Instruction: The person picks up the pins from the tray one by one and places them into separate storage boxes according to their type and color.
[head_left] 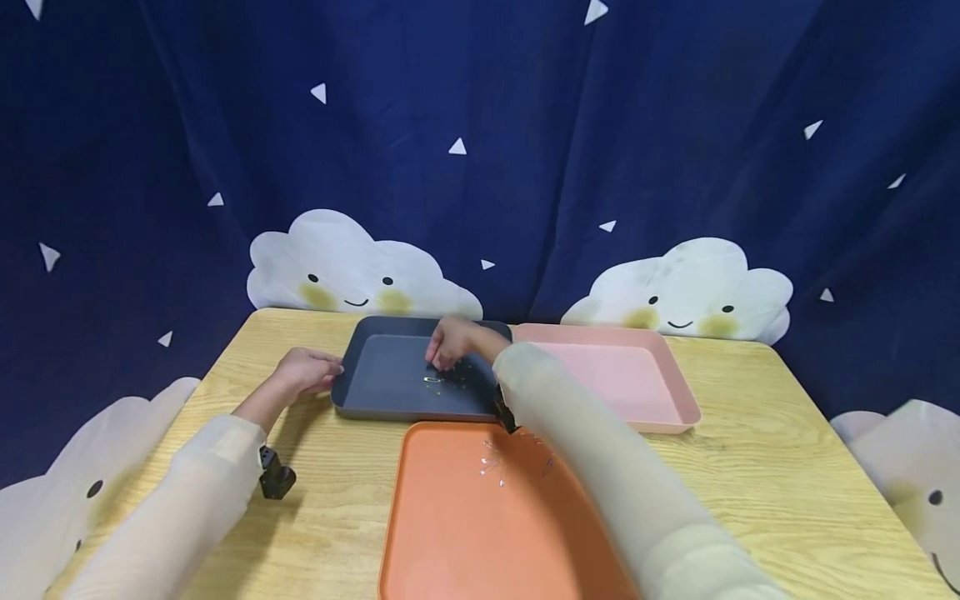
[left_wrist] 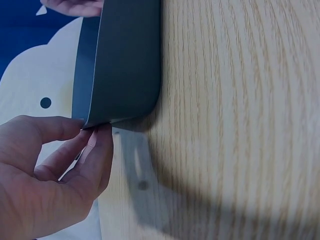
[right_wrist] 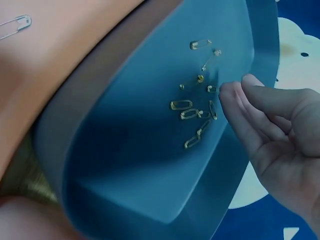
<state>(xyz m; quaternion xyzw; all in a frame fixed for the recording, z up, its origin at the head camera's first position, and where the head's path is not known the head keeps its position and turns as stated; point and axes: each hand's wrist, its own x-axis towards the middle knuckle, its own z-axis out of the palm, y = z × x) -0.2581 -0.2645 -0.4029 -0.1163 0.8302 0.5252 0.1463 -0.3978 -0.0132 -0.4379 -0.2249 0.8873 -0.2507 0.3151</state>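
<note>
At the left end of the dark grey tray (head_left: 390,414), my left hand (head_left: 306,369) grips the rim. In the left wrist view the thumb is on one side of the tray wall (left_wrist: 127,60) and the fingers on the other. My right hand (head_left: 448,342) hovers over this tray with fingers loosely bent and thumb near the index fingertip. Nothing shows between those fingertips in the right wrist view. Close below them lie several gold safety pins (right_wrist: 181,105), scattered on the tray floor.
An orange tray (head_left: 465,517) lies in front, holding several silver safety pins (head_left: 491,461); my right forearm crosses above it. A pink tray (head_left: 675,392) stands right of the grey one. All rest on a wooden table (head_left: 772,467), with a dark blue cloud-patterned curtain (head_left: 517,192) behind.
</note>
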